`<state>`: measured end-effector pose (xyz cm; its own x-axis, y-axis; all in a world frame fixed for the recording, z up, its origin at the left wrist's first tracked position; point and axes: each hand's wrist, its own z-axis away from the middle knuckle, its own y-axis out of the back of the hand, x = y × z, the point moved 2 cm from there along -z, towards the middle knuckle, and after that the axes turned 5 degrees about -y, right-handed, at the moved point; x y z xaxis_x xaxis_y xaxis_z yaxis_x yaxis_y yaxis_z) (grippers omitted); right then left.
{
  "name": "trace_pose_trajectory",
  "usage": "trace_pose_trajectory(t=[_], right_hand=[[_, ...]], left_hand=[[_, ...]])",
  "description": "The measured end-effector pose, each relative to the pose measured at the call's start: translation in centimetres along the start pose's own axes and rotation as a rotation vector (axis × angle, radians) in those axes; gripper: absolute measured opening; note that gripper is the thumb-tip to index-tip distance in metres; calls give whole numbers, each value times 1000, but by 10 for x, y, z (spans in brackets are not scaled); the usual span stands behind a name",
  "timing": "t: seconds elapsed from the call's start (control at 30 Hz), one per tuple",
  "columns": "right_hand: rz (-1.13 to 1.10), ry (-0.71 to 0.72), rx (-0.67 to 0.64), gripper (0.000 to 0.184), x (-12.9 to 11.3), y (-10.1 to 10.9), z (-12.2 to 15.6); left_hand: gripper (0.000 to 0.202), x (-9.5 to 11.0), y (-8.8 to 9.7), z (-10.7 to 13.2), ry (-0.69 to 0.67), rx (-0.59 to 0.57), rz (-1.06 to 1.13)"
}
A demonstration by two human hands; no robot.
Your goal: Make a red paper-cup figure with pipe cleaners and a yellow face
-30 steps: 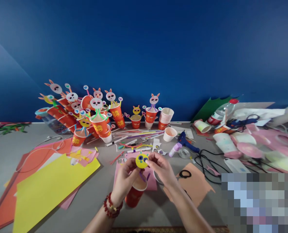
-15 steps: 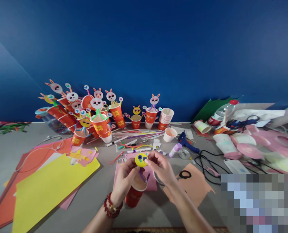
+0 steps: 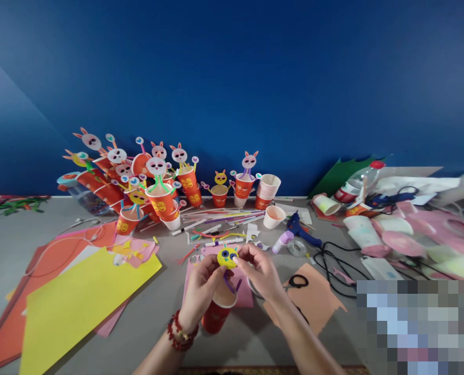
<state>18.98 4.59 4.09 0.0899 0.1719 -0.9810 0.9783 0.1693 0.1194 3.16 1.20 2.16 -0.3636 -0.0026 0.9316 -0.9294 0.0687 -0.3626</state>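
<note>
Between my two hands is a yellow paper animal face (image 3: pixel 226 258) with dark round eyes and small pointed ears. My left hand (image 3: pixel 204 284) pinches its lower left edge, fingers closed. On the other side my right hand (image 3: pixel 258 268) has its thumb and fingers closed on the right edge, by one eye. Below the face, a bent purple pipe cleaner (image 3: pixel 228 282) reaches down to the mouth of a red paper cup (image 3: pixel 216 316). The cup stands upright under my hands, partly covered by my left hand. A pink paper sheet (image 3: pixel 245 297) lies behind it.
Decorated cups (image 3: pixel 160 202) crowd the back left, beside a stack of cups (image 3: pixel 268 190). Several markers and pens lie mid-table. A blue glue gun (image 3: pixel 300 227), black cable (image 3: pixel 328 268) and scissors (image 3: pixel 299 281) are at right; yellow paper (image 3: pixel 87 302) covers the left.
Hardly anything differs. Both hands keep their hold on the yellow face above the cup, and the view has shifted very slightly.
</note>
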Motion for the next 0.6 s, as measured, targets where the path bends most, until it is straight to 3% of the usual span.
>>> trace_pose_trajectory(t=[0.6], right_hand=[[-22, -34, -26, 16, -2, -1, 3]], left_hand=[[26, 3, -1, -1, -24, 21, -33]])
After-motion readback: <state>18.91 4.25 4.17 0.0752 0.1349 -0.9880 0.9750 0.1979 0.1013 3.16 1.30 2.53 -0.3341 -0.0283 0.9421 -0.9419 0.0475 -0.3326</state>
